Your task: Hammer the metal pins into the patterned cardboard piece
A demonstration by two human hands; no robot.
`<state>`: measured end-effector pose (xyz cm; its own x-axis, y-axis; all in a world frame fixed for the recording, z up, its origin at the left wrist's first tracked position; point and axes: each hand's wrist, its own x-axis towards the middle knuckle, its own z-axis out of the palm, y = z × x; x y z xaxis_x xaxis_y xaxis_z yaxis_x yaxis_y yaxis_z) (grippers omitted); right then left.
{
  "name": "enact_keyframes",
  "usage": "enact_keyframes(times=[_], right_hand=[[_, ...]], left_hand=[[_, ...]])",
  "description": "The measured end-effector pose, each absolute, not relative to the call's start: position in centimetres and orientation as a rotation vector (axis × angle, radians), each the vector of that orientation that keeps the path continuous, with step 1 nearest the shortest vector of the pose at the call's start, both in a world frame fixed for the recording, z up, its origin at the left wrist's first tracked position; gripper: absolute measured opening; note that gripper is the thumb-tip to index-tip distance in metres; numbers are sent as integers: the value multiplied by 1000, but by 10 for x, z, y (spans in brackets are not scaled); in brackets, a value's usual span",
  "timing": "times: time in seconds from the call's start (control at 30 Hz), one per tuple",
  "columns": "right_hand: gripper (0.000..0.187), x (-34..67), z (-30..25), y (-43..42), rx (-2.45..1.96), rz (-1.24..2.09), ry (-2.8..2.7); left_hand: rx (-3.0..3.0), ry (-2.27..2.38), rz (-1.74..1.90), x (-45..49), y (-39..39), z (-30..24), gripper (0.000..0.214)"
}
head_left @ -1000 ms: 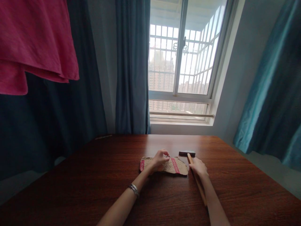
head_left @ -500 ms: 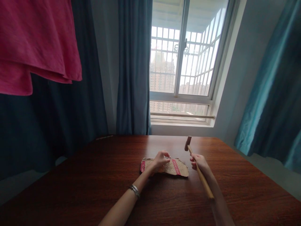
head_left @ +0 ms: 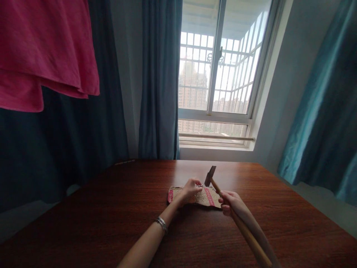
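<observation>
A flat piece of cardboard (head_left: 201, 199) lies on the wooden table, tan with dark specks and pink bands and a ragged edge. Over its middle is my left hand (head_left: 191, 187), thumb and fingers pinched on a small shiny metal piece (head_left: 199, 185) at the far side of the cardboard; its kind is too small to make out. My right hand (head_left: 234, 204) wraps round the wooden handle of a hammer (head_left: 209, 178). The dark hammer head is raised just right of my left fingertips, apart from them. The cardboard's right end is partly behind my right hand.
The brown table (head_left: 134, 208) stretches to the wall below a barred window (head_left: 213, 74). Blue curtains (head_left: 158, 82) hang on both sides. A pink cloth (head_left: 47, 52) hangs at upper left. A thin light strip (head_left: 124, 162) lies at the table's far left edge.
My right hand has brought the hammer leftward, its head now close to my left fingertips. My left hand keeps its pinch in nearly the same place.
</observation>
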<state>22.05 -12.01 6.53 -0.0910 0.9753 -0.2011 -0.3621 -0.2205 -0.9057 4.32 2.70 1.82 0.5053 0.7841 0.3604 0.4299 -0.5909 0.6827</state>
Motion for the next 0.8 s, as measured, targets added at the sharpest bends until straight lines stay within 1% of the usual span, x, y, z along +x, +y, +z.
enact_keyframes(times=[0.57,0.8], right_hand=[[36,208,65,-106,-1124,1539,-886],[40,204,61,-106,-1145,1503,-920]], left_hand=[[2260,923,920,42,40,5,18],[2233,907,928,42,39,5,19]])
